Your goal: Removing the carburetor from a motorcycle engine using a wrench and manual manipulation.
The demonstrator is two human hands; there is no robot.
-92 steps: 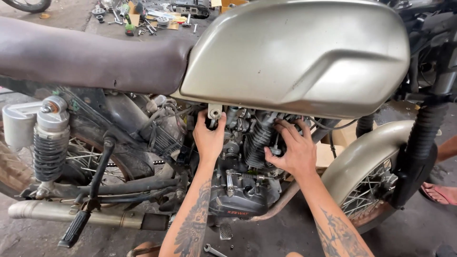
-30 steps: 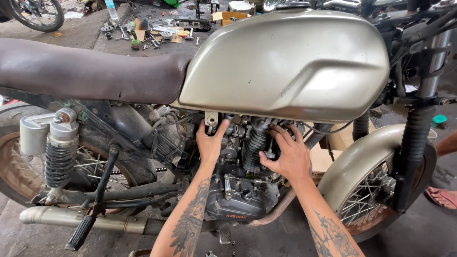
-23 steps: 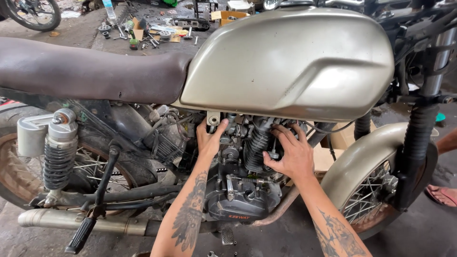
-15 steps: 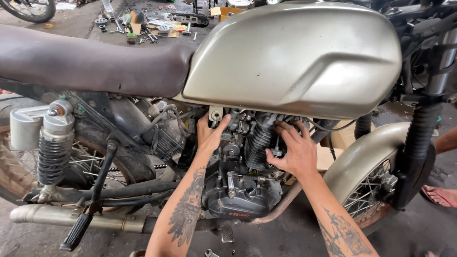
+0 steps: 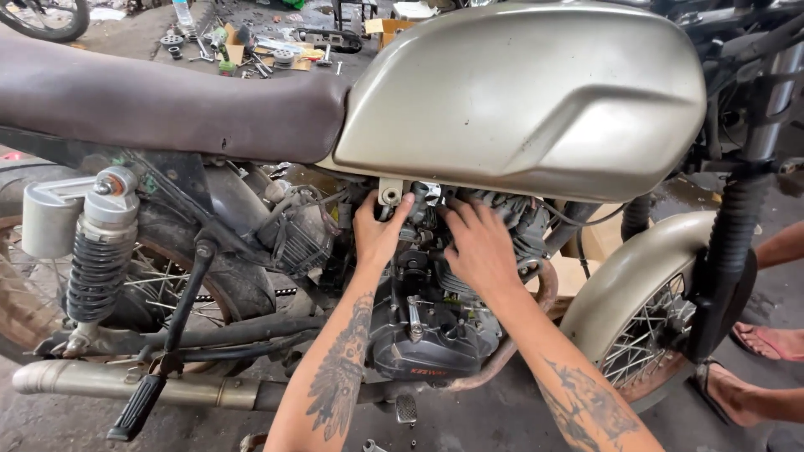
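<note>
With the left hand [image 5: 378, 233] pinching a small metal fitting and the right hand [image 5: 479, 249] spread flat, fingers loose, on the finned black engine top [image 5: 435, 276] beneath the beige-gold metal fuel tank [image 5: 528, 96], a slipped part would likely vanish among cables.

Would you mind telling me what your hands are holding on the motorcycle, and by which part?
It cannot be told: the left hand and right hand press on the engine's top under the tank, fingertips hidden.
</note>
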